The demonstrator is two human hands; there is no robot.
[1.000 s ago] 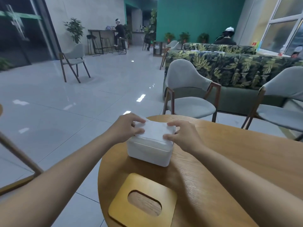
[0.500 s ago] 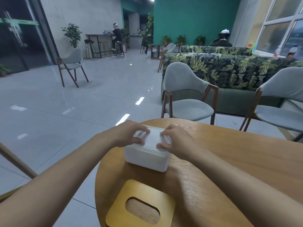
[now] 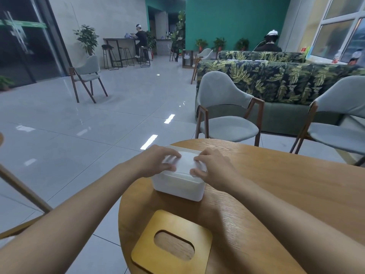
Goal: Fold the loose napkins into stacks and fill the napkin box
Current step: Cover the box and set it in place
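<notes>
Filling: left hand (image 3: 158,161), right hand (image 3: 212,168) grip white napkin stack (image 3: 185,162) in white plastic box (image 3: 177,187); next, probably fit slotted wooden lid (image 3: 199,237).

Box (image 3: 177,186) on the table (image 3: 286,184), near its left edge, with napkins (image 3: 185,162) inside and the lid (image 3: 173,220) lying just in front. Chairs (image 3: 227,127) behind the table.

**Fig. 1. Café-style lounge, as I see it through the head camera.**
I note a round wooden table (image 3: 286,184), grey cushioned chairs (image 3: 227,129) on wooden frames, a leaf-print sofa (image 3: 256,76), a high counter (image 3: 118,39) with bar stools (image 3: 126,56), potted plants (image 3: 219,43) along a green wall (image 3: 233,20), and a glossy tiled floor (image 3: 88,131).
</notes>
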